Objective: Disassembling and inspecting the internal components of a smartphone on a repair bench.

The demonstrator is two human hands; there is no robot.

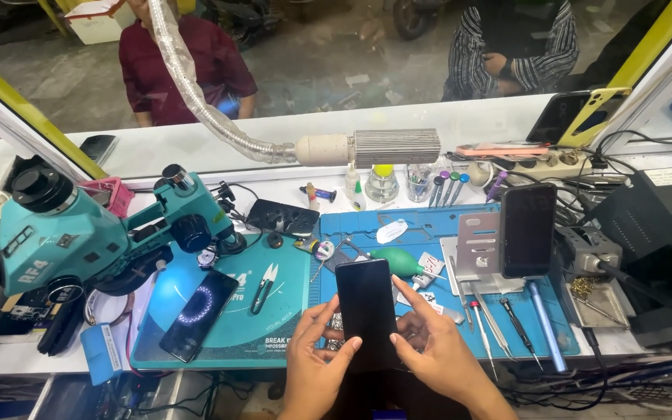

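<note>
— Workbench (pixel 219 148) first: what is sitting on it?

— Teal microscope (pixel 79 233) is taking up the left side, its eyepieces jutting off the edge of the view. Beside it, a teal work mat (pixel 274 311) and a blue work mat (pixel 351 229) are lying edge to edge, and a ribbed hose with a finned metal head (pixel 394 146) is hanging across the back of the bench.

— And on the mats?

— A dark phone with a glowing ring on its screen (pixel 194 315) is lying on the teal one, near small black snips (pixel 263 286). On the blue one, another dark phone (pixel 527 229) is standing upright against a metal stand (pixel 477 247), with a green rubber blower (pixel 397 261) and a row of screwdrivers (pixel 516 323) close by.

— What are the hands doing?

— Both are holding a black smartphone (pixel 365 311) over the seam of the two mats, near the front edge. Its glass is dark, blank and glossy, its corners rounded, its top end tilting away from the person. The left hand (pixel 314 365) is gripping its lower left edge, thumb lying across the glass. The right hand (pixel 437 350) is bracing the right edge, fingers loosely spread.
</note>
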